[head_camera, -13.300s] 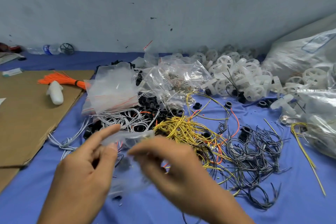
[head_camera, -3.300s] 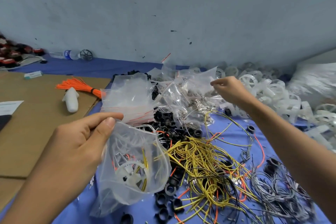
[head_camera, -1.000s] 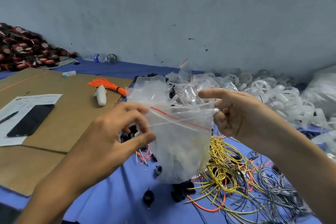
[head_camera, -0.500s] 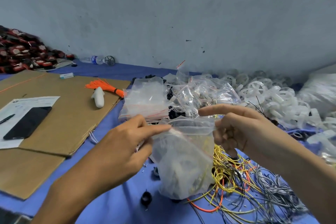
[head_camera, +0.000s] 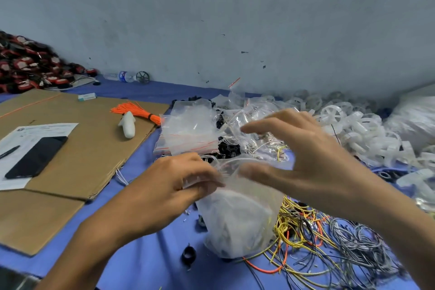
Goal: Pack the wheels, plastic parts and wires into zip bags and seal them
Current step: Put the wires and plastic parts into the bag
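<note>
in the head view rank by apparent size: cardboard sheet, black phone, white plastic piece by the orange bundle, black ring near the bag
1. cardboard sheet
2. black phone
3. white plastic piece and black ring: look alike in size; the ring lies nearer the camera, so no ranking

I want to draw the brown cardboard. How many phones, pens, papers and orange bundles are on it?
Phone: 1
Pen: 1
Paper: 1
Orange bundle: 1
Total: 4
</note>
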Motion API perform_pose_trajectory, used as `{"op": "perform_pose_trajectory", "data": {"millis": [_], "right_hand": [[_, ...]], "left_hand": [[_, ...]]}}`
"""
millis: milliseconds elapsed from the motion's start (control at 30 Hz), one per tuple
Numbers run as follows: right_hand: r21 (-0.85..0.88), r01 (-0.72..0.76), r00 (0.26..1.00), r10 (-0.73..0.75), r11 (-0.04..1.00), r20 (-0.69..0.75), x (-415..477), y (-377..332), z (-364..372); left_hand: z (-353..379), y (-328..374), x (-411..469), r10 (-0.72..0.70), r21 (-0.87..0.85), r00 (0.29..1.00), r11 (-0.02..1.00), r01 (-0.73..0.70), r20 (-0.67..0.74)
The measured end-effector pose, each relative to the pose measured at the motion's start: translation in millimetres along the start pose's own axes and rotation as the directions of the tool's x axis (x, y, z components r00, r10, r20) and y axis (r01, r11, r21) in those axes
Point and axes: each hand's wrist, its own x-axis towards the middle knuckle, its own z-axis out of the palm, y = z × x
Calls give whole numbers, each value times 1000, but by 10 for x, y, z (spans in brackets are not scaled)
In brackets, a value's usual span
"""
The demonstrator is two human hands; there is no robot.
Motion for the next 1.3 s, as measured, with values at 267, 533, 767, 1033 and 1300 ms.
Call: {"op": "perform_pose_trajectory", "data": {"millis": [267,533,767,1033,1300], "right_hand": [[0,24,961,-23,1000,276,227,-81,154],[-15,6,954,-1,1000,298,194,-35,164],[-94,137,969,-114,986,217,187,-263,264],[-176,198,976,-178,964,122,246,-472,348],[-343,203,977,-213,917,9,203,-469,415]], "left_hand": [[36,-84,-126,-100,-138,982,987,78,-159],[107,-233,-154,-113,-199,952,978,56,-286],[296,-223,-153,-44,-119,942,993,5,-334],[305,-188,-181,-45,-179,941,984,-17,-336],[319,-193,-123,-66,-215,934,976,-13,-352]]}}
